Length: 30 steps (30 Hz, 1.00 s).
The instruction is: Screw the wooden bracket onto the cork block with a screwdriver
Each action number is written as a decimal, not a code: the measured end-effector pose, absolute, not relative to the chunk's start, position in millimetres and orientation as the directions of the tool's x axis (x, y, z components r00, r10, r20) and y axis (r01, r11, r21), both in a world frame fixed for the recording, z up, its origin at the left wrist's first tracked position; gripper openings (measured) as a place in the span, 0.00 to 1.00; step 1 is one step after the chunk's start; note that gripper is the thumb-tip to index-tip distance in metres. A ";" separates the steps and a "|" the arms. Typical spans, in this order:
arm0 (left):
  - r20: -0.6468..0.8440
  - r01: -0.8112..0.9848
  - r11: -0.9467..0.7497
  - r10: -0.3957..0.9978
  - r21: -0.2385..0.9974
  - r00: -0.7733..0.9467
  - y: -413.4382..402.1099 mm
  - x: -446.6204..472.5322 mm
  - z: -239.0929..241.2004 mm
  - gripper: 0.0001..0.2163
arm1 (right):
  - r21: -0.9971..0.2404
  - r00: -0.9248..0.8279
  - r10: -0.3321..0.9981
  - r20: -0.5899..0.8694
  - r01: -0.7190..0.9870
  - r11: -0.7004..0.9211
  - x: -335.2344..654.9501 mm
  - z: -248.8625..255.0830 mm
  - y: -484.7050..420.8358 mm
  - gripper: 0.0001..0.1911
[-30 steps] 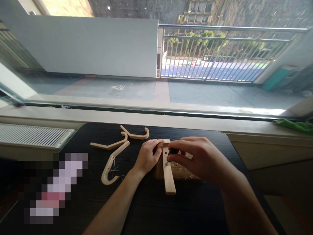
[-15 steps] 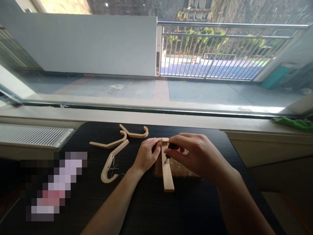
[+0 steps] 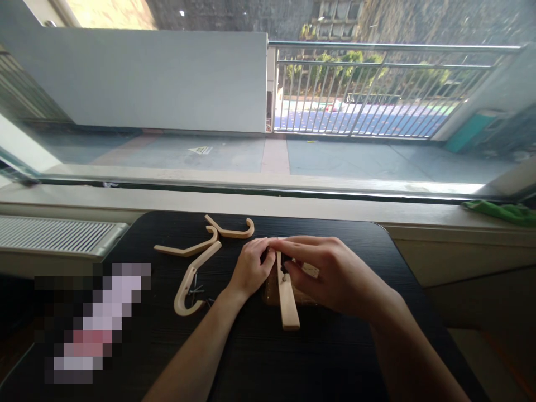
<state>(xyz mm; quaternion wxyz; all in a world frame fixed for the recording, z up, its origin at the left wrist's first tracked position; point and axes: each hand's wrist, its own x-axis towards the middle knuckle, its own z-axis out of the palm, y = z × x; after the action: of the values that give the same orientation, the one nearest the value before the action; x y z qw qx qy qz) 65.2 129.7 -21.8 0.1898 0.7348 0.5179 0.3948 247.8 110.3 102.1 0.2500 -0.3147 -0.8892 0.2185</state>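
Observation:
My left hand (image 3: 252, 265) is closed at the far end of a pale wooden piece (image 3: 288, 307), pressing there against the brown block (image 3: 272, 295) underneath. Its fingertips are partly hidden behind my right hand (image 3: 335, 265). That right hand is closed around a small dark-handled screwdriver (image 3: 285, 261), most of which the fingers cover. Just below the tool, a metal screw (image 3: 285, 278) stands in the upper face of the wooden piece. The near end of the wood juts past the block toward me.
Left of my hands lie three wooden hooks (image 3: 182, 290), with loose screws (image 3: 195, 288) by the nearest one. The black table (image 3: 335, 363) meets a windowsill (image 3: 251, 206). A green cloth (image 3: 502, 212) rests on the sill, right. A blurred patch covers something at left.
My right hand has shifted slightly left and turned, its fingers now reaching over the far end of the wood and hiding more of the screwdriver. My left hand has stayed in place.

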 end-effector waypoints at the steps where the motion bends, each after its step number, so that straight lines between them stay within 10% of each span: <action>1: 0.384 0.620 -0.386 0.912 0.683 0.145 129.9 65.2 -22.7 0.11 | -0.554 -0.678 0.672 0.296 0.451 0.699 248.6 103.2 109.9 0.21; 30: 0.355 0.593 -0.388 0.918 0.706 0.177 131.1 64.1 -24.8 0.13 | -0.563 -0.674 0.677 0.295 0.450 0.693 254.3 102.7 108.7 0.14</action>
<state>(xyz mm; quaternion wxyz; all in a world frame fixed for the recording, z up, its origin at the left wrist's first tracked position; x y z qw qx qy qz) 64.1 131.1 -24.8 0.2102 0.7379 0.5119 0.3864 254.3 108.7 102.7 0.2487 -0.3182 -0.8859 0.2284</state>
